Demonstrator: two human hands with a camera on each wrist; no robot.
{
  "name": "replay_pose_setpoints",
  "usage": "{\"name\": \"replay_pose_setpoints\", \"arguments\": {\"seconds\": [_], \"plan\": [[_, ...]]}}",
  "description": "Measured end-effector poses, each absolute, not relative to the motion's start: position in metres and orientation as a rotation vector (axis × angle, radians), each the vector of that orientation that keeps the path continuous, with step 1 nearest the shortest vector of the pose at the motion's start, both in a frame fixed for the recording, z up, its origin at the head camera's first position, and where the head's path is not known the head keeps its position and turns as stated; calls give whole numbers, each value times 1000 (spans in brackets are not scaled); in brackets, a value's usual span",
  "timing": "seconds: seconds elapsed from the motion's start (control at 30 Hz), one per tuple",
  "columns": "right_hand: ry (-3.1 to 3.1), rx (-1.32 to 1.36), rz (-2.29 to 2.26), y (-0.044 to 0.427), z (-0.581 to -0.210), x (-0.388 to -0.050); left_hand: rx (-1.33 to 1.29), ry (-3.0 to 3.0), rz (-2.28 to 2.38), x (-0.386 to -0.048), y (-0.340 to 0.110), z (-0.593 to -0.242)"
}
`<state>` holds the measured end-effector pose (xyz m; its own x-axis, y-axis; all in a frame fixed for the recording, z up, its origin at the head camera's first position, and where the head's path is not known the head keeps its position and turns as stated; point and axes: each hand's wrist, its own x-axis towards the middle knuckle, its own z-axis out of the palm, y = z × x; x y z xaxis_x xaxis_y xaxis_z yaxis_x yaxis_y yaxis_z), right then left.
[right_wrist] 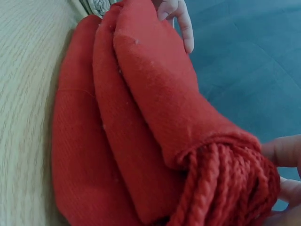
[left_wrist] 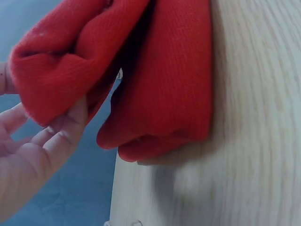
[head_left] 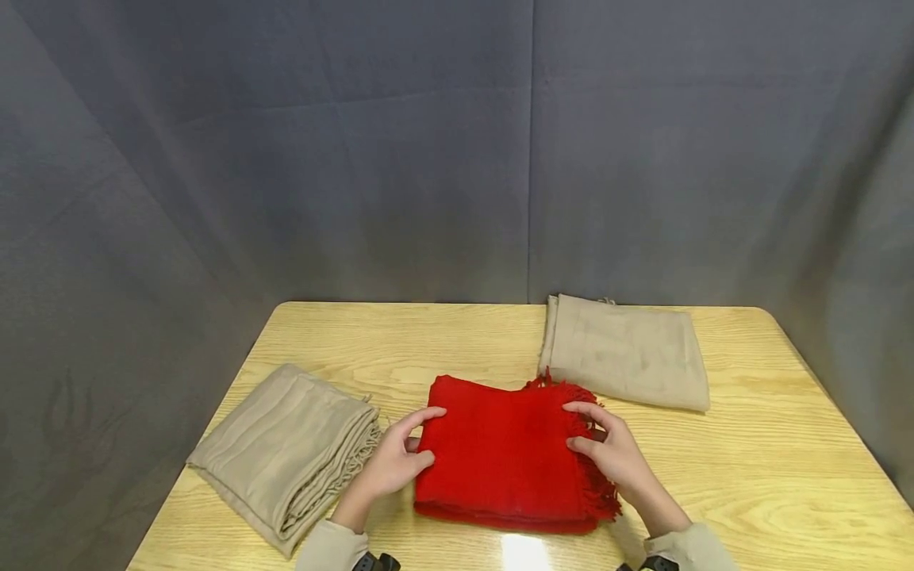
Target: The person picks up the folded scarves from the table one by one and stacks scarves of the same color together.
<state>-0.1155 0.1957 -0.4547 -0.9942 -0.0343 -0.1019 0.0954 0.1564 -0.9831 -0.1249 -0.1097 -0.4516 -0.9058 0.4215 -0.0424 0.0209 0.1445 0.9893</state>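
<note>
Backdrop: grey drape (head_left: 400, 174) behind a wood-grain table (head_left: 771, 468).
Red scarf (head_left: 503, 452): folded, near the table's front middle.
Left hand (head_left: 396, 460): pinches upper layers at the plain edge.
Right hand (head_left: 614, 452): grips the fringe (head_left: 598, 484) end.
Handling: probably light, soft, floppy; best held by several layers, not loose tassels.
Left wrist view: shows a gap between layers, hidden from the head view.

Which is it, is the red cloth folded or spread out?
Folded: the red cloth shows stacked layers in both wrist views, with its fringe at one end.
</note>
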Motion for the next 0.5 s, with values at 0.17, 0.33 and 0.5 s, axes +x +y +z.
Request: {"name": "replay_pose_setpoints", "arguments": {"seconds": [0.17,0.33,0.5], "plan": [[2304,41,-1964,196,-458,-114,425,2113,1803,-127,-113,-466],[2336,17,-1936,198,-462,-114,469,2207,1730,-127,-115,-468],[2368,-3,-1873,203,-466,-114,534,2267,1699,-124,-116,-470]]}}
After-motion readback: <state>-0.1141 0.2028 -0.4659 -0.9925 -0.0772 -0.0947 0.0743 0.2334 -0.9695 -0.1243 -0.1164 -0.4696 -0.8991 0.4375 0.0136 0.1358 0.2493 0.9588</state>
